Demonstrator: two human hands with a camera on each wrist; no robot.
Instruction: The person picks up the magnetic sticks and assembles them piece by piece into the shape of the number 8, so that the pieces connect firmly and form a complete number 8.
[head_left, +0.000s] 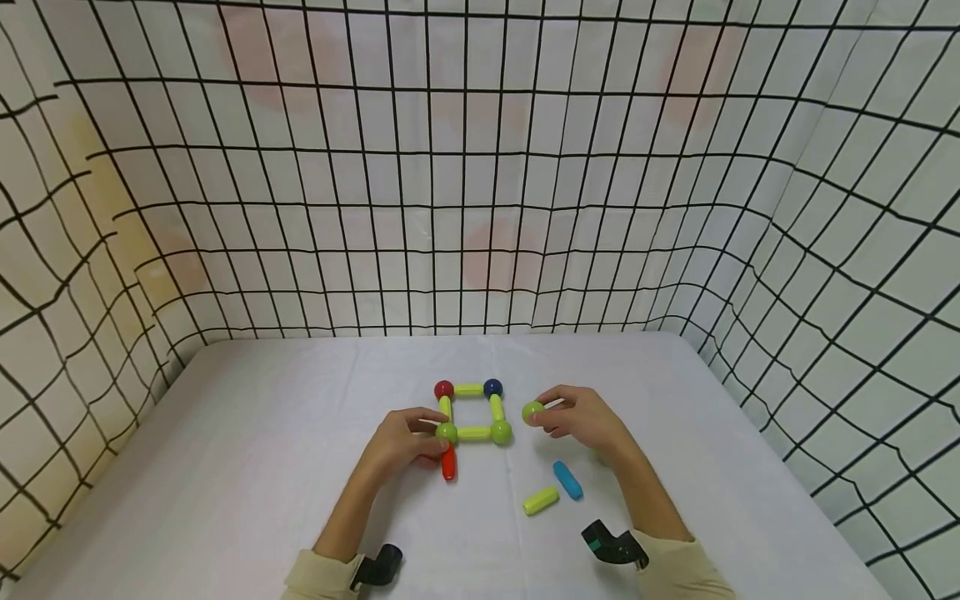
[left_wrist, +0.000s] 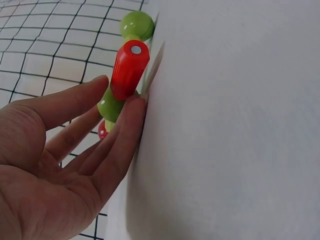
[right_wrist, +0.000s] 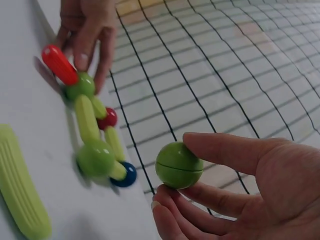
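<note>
A square of yellow-green rods joined by balls lies on the table. Its far corners are a red ball and a dark blue ball; a green ball forms the near right one. At the near left corner, my left hand pinches another green ball between thumb and fingers. From that ball a red rod sticks out toward me. Right of the square, my right hand pinches a separate green ball with thumb and fingertips, apart from the square.
A loose blue rod and a loose yellow-green rod lie on the white table, in front of my right hand. Black grid netting encloses the table's back and sides. Black wrist cameras sit at both cuffs.
</note>
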